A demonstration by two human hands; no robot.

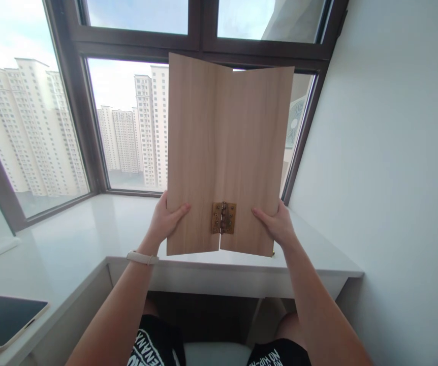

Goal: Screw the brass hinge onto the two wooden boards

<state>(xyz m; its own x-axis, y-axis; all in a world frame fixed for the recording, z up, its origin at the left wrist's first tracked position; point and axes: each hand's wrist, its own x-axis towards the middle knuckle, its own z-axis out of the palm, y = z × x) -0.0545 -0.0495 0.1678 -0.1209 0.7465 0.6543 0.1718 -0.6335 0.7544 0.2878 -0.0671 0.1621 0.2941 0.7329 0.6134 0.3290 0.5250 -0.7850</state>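
Observation:
Two light wooden boards stand upright before me, joined near the bottom by a brass-coloured hinge point(223, 218). My left hand point(167, 218) grips the outer edge of the left wooden board point(192, 142), thumb flat on its front and fingers hidden behind. On the other side, my right hand point(278, 223) holds the right wooden board point(255, 142) the same way. The boards meet at a slight angle, with a narrow gap showing at the bottom below the hinge. A small brass-coloured bit shows at the right board's lower corner; what it is I cannot tell.
A white desk point(89, 223) runs along the window and turns down the left side. On its left part lies a dark-screened tablet point(5, 320). A white wall point(394, 152) rises at the right, and a brown window frame point(199, 46) stands behind the boards.

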